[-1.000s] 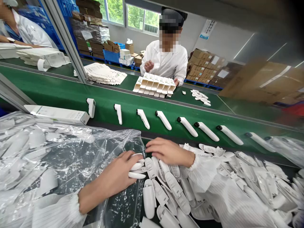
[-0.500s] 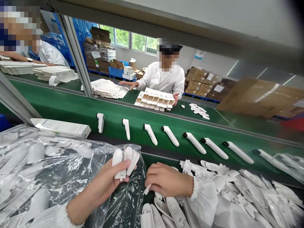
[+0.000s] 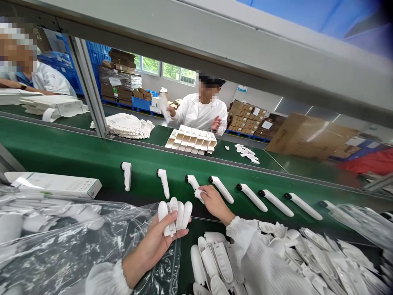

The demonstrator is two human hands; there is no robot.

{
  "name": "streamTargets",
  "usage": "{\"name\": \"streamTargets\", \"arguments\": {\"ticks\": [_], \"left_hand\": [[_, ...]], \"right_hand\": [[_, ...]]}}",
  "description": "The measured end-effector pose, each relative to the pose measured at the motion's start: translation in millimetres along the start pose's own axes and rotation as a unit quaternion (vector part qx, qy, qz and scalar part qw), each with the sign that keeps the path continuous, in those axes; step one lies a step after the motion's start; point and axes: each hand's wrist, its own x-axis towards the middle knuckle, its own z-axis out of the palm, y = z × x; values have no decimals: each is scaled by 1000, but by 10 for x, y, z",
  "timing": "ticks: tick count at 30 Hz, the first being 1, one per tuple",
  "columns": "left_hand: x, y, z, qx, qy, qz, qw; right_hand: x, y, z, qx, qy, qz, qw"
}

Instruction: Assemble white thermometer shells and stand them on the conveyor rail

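Note:
My left hand [image 3: 156, 241] is closed round a fan of several white plastic covers [image 3: 175, 213], held upright above the clear plastic bag [image 3: 61, 246]. My right hand [image 3: 213, 203] reaches onto the green conveyor belt [image 3: 76, 155] and pinches a small white cover against the handle of a white thermometer [image 3: 195, 186]. More white thermometers [image 3: 250, 196] lie in a row along the belt. A heap of white covers [image 3: 215, 258] lies under my right forearm.
A white carton [image 3: 52, 184] lies at the belt's near edge on the left. Across the belt a person in white stands behind a row of open boxes [image 3: 192, 141]. A metal post [image 3: 89, 94] and an overhead beam [image 3: 215, 45] cross the view. Another person sits far left.
My left hand lifted a fan of covers out of the heap and holds it up. My right hand left the heap and reached forward to a thermometer on the belt.

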Motion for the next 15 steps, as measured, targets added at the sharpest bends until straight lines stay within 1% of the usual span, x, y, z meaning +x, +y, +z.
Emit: {"name": "streamTargets", "arguments": {"ticks": [2,5,8,10,12,15], "left_hand": [[22,0,-11,-15,4,-8,1000],[48,6,-44,-26,3,-14,1000],[68,-3,-79,-40,-4,-29,999],[74,-14,-98,-43,-6,-31,999],[77,-24,-111,-42,-13,-32,998],[80,-29,-120,-43,-18,-37,998]], "right_hand": [[0,63,80,-9,32,-5,999],[-49,121,84,-81,57,-35,994],[-142,148,-4,-152,21,-81,985],[-214,169,-70,-180,-1,-94,979],[-274,202,-121,-199,-3,-76,977],[-306,272,-165,-225,-8,-12,974]]}}
